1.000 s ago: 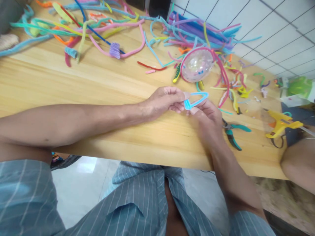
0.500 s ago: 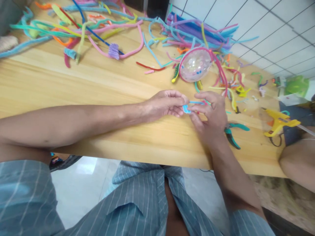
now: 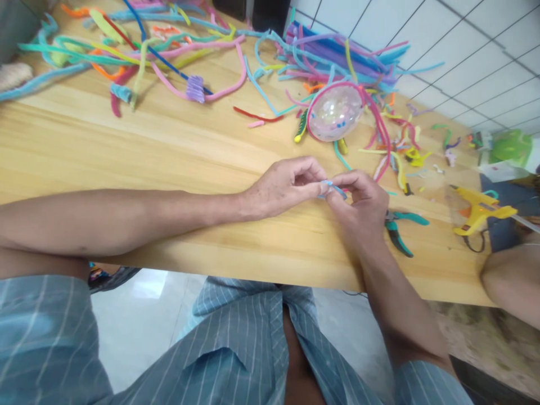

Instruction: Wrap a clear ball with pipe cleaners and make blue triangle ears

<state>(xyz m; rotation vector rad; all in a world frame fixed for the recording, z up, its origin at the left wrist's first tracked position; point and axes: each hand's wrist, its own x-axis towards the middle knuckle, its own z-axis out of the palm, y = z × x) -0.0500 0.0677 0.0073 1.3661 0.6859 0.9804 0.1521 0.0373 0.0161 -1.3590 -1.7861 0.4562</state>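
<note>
Both my hands meet over the wooden table (image 3: 126, 146) and pinch a small light blue pipe cleaner (image 3: 333, 187). My left hand (image 3: 282, 185) grips it from the left with closed fingers. From the right, my right hand (image 3: 358, 199) curls round the rest, hiding most of it. A clear ball wrapped in a pink pipe cleaner (image 3: 335, 111) lies just beyond my hands.
Many coloured pipe cleaners (image 3: 177, 50) are strewn over the far half of the table. Teal-handled pliers (image 3: 399, 228) lie right of my right hand, a yellow glue gun (image 3: 481, 211) farther right. Another person's arm (image 3: 510, 281) shows at the right edge.
The blue pipe cleaner was an open triangle loop; it is now folded down small between my fingers. My right hand came up over it and both hands dropped slightly toward the table.
</note>
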